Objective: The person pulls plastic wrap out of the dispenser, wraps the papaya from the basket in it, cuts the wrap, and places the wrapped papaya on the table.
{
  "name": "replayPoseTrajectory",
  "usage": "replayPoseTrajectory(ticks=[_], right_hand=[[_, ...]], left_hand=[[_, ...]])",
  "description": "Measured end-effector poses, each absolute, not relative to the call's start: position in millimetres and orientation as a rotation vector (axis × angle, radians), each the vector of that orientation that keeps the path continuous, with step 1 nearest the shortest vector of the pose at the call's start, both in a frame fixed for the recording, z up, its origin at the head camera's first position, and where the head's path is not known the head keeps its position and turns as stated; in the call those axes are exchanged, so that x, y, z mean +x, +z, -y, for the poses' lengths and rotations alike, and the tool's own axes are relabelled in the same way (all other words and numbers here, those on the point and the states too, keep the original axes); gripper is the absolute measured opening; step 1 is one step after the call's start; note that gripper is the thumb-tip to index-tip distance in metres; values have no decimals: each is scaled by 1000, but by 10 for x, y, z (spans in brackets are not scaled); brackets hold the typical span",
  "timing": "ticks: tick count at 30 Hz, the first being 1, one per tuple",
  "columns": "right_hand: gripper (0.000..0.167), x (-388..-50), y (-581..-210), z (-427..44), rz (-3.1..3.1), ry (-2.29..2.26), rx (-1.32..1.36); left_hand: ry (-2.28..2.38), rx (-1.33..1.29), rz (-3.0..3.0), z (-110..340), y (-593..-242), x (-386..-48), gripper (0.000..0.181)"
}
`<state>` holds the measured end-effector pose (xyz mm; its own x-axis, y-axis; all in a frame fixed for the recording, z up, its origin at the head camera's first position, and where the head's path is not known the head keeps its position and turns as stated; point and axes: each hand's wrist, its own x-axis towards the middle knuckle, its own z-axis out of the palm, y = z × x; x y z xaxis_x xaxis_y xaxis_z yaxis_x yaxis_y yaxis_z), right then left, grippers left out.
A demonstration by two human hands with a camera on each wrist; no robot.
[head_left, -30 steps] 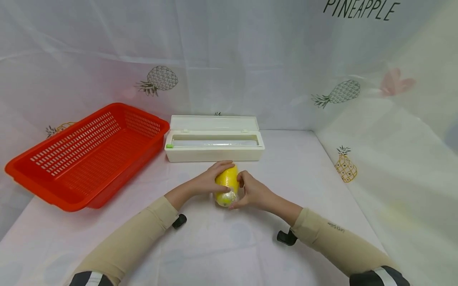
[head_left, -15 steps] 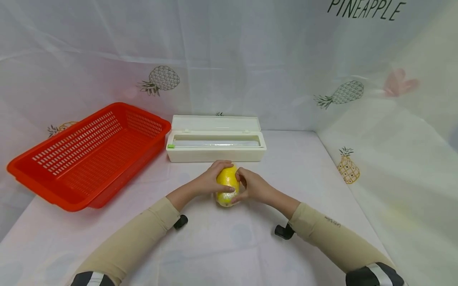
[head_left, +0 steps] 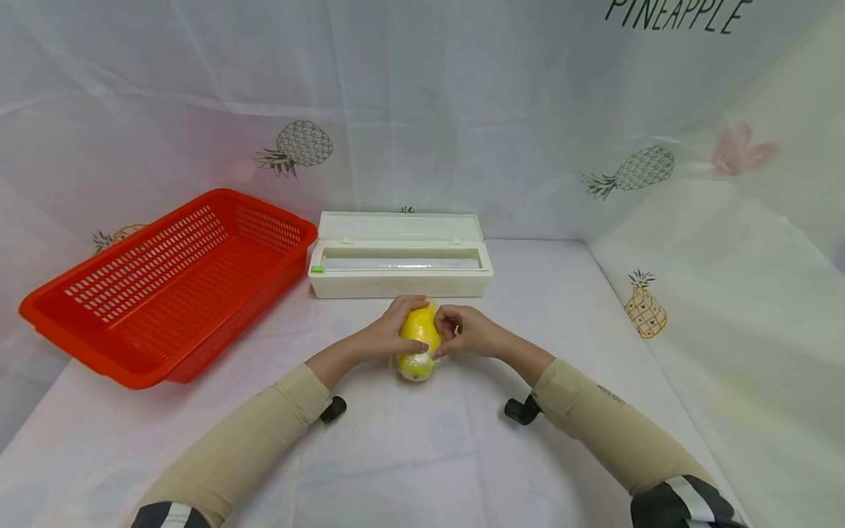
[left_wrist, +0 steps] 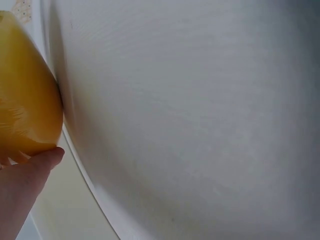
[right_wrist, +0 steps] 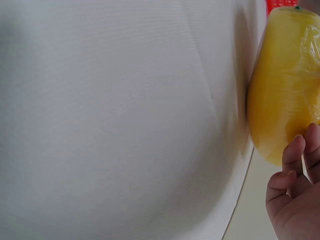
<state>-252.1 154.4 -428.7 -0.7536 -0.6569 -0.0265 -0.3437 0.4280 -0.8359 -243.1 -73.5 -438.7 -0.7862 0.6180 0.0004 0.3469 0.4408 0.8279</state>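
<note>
A plump yellow fruit (head_left: 420,323), mango-like and greenish at the near end, lies on the white-covered table in glossy clear film. My left hand (head_left: 389,330) grips it from the left, fingers over the far end and thumb across the top. Against its right side is my right hand (head_left: 472,331), its fingers curled and its thumb and forefinger at the film. The right wrist view shows wrinkled film on the fruit (right_wrist: 282,85) beside bent fingers (right_wrist: 294,150). In the left wrist view a fingertip (left_wrist: 55,156) touches the fruit's end (left_wrist: 30,95).
Just beyond the fruit stands a white cling film dispenser (head_left: 403,286), lid raised and a roll (head_left: 403,263) inside. A red slotted plastic basket (head_left: 191,367) sits at the left. White printed cloth (head_left: 462,147) hangs behind and at the right.
My right hand has shifted slightly up along the fruit's side, and its fingers have curled more. Loose film at the near right now lies closer to the fruit. The left hand keeps its hold.
</note>
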Motion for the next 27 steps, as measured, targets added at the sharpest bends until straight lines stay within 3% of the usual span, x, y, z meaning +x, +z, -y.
replayPoseTrajectory(ticks=[7,12,17,27], right_hand=[[48,-2384,-4336,-1516,-2331,-1372,-634],[58,-2245,-4393,-1457,-2307,-1473,-368],[53,-2103,-4404,-1371,-2387,-1477,-254],[47,-1986,-4483,-1239,-2446,-1352,-248]], left_hand=[[1319,702,-2441,717,-4365,-2331,81],[1320,590,-2515,749,-4341,-2245,95],[1280,469,-2541,802,-4295,-2157,109],[1288,182,-2660,837,-4300,-1997,109]])
